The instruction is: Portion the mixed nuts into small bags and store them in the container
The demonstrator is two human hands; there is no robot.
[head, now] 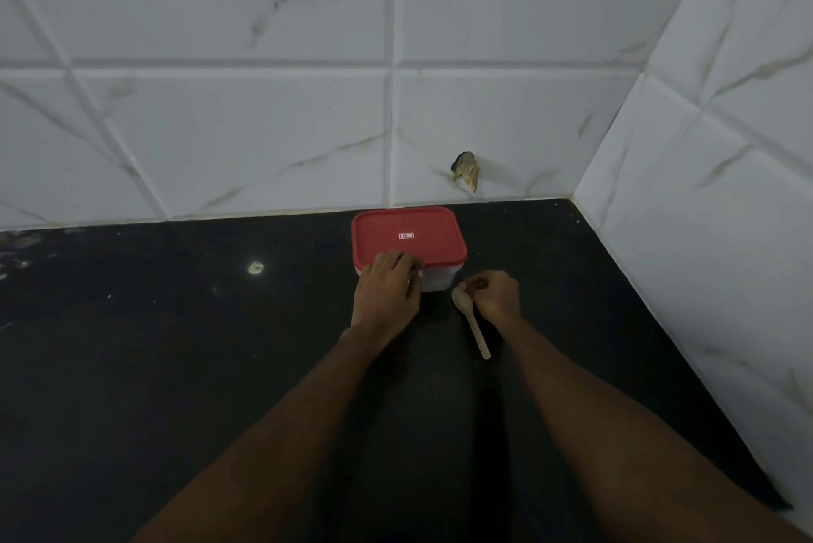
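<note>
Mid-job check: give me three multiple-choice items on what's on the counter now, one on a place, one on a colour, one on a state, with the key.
1. Where is the spoon?
A) on the lid
B) leaning on the wall
C) flat on the counter by the right hand

2. What colour is the lid?
A) red
B) blue
C) green

3. How is the container?
A) open
B) closed
C) tipped over

Key:
1 C, it lies on the dark counter just left of that hand.
2 A, the lid is plainly red.
3 B, the lid sits on top of it.
</note>
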